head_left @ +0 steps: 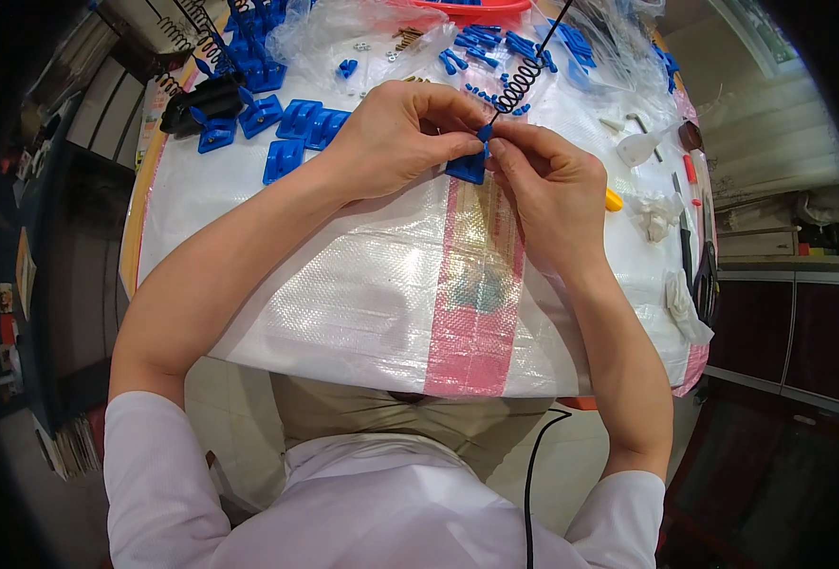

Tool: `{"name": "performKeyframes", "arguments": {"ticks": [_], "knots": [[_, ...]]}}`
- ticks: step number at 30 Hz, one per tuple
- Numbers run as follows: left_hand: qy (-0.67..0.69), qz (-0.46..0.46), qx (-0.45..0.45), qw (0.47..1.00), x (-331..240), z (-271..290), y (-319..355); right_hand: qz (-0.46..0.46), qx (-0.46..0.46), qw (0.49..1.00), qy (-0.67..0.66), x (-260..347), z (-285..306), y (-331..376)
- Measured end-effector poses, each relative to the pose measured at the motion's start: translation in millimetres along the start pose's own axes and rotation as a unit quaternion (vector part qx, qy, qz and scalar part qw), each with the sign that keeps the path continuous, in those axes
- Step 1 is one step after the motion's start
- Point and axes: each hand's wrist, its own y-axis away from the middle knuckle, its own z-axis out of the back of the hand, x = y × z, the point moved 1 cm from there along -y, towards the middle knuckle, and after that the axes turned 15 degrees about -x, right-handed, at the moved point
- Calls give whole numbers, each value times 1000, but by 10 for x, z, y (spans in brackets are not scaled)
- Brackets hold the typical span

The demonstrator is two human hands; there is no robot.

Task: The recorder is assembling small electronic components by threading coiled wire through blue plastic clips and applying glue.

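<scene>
Over the middle of the table my left hand (396, 137) and my right hand (543, 185) meet on one small blue plastic part (465, 169). The left hand's fingers curl over its top and grip it. My right thumb and forefinger pinch a smaller blue piece at its upper edge. A coiled black cable (519, 85) hangs just behind the fingertips. The underside of the blue part is hidden by my fingers.
A white woven sheet with a pink stripe (476, 313) covers the table. Several blue parts (291, 128) lie left of my hands, more (490, 47) on clear plastic at the back. A black block (201, 104), white cone (639, 147), yellow piece (613, 200) and black tools (699, 266) sit around.
</scene>
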Motion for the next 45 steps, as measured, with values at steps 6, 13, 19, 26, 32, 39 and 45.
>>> {"name": "performKeyframes", "arguments": {"ticks": [6,13,19,26,32,39,45], "knots": [[3,-4,2,1000,13,7,-4,14,7,1000,23,42,8,12],[-12,-1,-4,1000,-6,4,-2,-3,6,1000,11,14,7,11],[-8,0,3,1000,1,7,2,-3,12,1000,12,20,10,8],[-20,0,6,1000,-22,9,4,0,-11,1000,16,-25,5,-8],[-41,-11,3,999,-22,13,10,-2,-27,999,34,-46,31,-32],[-67,-21,-9,997,-55,-8,34,110,-90,988,-67,-79,31,-59],[-73,-24,-29,997,-2,-18,30,123,-83,989,11,-66,45,10]]}}
